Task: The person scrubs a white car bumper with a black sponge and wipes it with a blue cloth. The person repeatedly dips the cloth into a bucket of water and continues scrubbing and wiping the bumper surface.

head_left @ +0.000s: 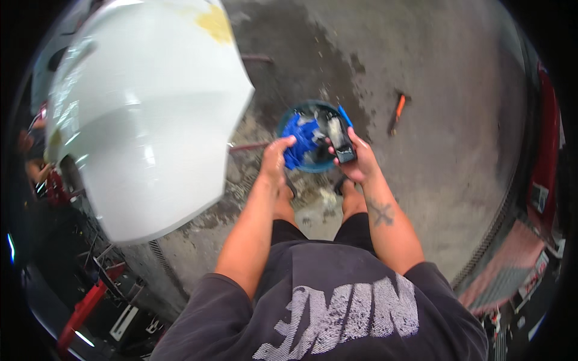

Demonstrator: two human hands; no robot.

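My left hand (277,157) is closed on the edge of a crumpled blue cloth (301,137), with the thumb on top and most fingers hidden from view. The cloth hangs over a round, dark teal basin (321,169) of water in front of my feet. In my right hand (363,161) is a small black block (341,143) with a pale, whitish upper part, tilted over the basin's right side. My fingers wrap round its lower end. Just beyond it, a thin blue stick-like thing (345,115) leans at the basin's rim.
A large white car hood (150,126) with a yellowish patch (214,25) rests on a reddish stand (250,146) at left. An orange-handled tool (398,113) lies on the concrete floor (445,90), which is partly wet. Another person (37,150) is at far left; a red panel (545,138) stands right.
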